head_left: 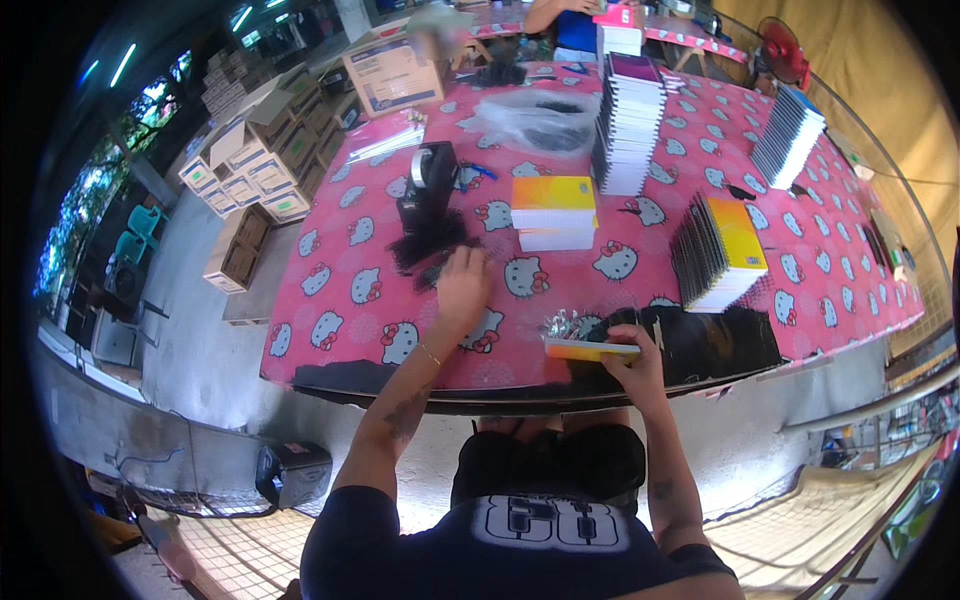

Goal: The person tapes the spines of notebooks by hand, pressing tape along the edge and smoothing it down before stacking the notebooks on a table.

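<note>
My right hand point(638, 365) grips a notebook point(588, 351) with a yellow-orange cover near the table's front edge, its spine side turned away from me. Thin strands, too blurred to make out, show along that side. My left hand point(465, 288) reaches down to a loose pile of thin black binding wires point(437, 236), its fingers curled at the pile's near edge; what lies between them is hidden. Just behind the pile stands a black device with a silver handle point(428, 180). A stack of yellow-orange booklets point(553, 208) lies ahead of my hands.
Bound notebooks stand in a yellow-covered stack point(722, 255), a tall stack point(630, 125) and a far-right stack point(788, 138). A clear plastic bag point(538, 122) lies behind. A carton point(395, 75) sits at the far left, more cartons point(262, 160) on the floor. Across the table is another person point(575, 28).
</note>
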`<action>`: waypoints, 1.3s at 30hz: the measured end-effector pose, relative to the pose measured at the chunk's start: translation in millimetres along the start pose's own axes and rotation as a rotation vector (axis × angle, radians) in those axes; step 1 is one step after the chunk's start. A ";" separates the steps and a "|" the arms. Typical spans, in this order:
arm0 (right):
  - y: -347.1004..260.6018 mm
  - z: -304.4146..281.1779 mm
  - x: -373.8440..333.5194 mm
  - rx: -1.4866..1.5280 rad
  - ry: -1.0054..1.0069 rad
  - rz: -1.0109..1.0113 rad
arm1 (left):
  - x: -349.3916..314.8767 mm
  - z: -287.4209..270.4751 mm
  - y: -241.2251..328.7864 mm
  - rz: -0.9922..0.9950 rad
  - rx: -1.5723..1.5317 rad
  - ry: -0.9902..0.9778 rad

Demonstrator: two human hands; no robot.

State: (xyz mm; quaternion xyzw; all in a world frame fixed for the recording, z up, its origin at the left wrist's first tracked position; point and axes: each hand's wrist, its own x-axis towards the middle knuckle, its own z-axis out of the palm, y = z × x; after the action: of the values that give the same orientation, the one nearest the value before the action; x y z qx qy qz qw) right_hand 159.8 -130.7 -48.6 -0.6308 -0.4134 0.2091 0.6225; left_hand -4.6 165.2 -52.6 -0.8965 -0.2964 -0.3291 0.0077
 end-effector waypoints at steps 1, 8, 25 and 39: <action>-5.2 1.5 -0.6 -0.023 -0.001 0.018 | -0.6 -2.8 5.5 -0.065 -0.049 0.038; 5.2 4.4 5.6 0.187 -0.071 0.077 | -9.9 -55.1 50.0 0.117 -0.438 -0.063; 8.2 9.0 7.3 0.169 -0.079 0.083 | -61.8 -87.1 93.1 -0.007 -0.681 -0.060; 12.3 6.1 7.2 0.167 -0.093 0.118 | -57.8 -66.8 86.0 0.055 -0.567 -0.040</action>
State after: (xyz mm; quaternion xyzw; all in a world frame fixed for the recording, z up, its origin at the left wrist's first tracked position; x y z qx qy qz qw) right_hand 162.4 -120.0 -59.4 -0.5897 -0.3851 0.3082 0.6395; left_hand -32.7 50.0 -19.1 -0.8770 -0.1685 -0.3807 -0.2401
